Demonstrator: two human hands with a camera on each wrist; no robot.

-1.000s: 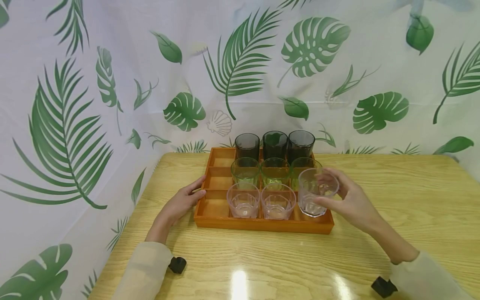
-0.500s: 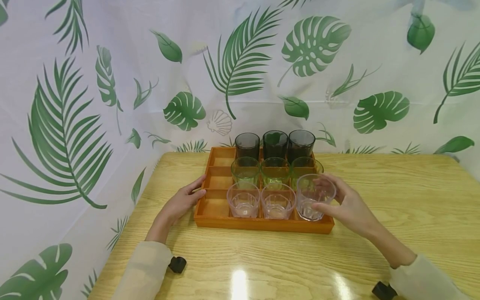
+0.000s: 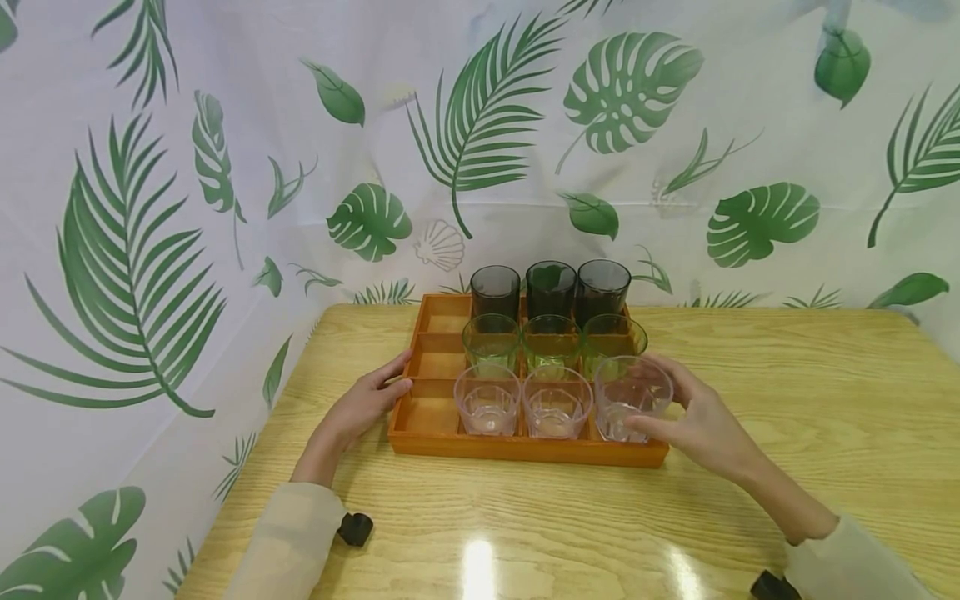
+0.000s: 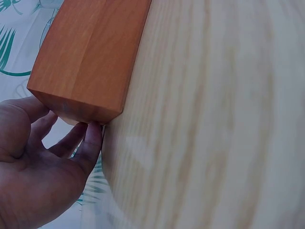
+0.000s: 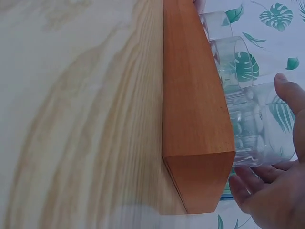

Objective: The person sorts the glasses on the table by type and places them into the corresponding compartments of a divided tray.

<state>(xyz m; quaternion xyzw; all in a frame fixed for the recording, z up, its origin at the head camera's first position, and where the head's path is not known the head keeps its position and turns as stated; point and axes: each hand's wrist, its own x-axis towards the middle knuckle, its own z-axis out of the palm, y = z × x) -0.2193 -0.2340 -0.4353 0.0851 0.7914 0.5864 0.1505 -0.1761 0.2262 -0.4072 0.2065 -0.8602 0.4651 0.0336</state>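
Observation:
A divided wooden tray [image 3: 528, 450] lies on the table, holding rows of tumblers. My left hand [image 3: 367, 408] holds its left end, thumb at the rim and fingers against the end wall; the left wrist view shows the bent fingers [image 4: 90, 138] touching that wall. At the front right compartment, my right hand [image 3: 708, 417] holds a clear tumbler [image 3: 626, 387] upright, thumb in front and fingers behind, partly hidden by it. The right wrist view shows this tumbler [image 5: 267, 124] standing above the tray's front wall. Two more clear tumblers [image 3: 487, 404] stand left of it.
Green tumblers [image 3: 491, 342] fill the middle row and dark grey tumblers [image 3: 495, 292] the back row. The tray's left column [image 3: 427, 415] holds no tumblers. Behind the wooden table [image 3: 810, 375] hangs a leaf-printed white cloth [image 3: 510, 225].
My right hand has lowered the clear tumbler into the front right compartment, shifting slightly left and down. The left hand and the tray have stayed in place.

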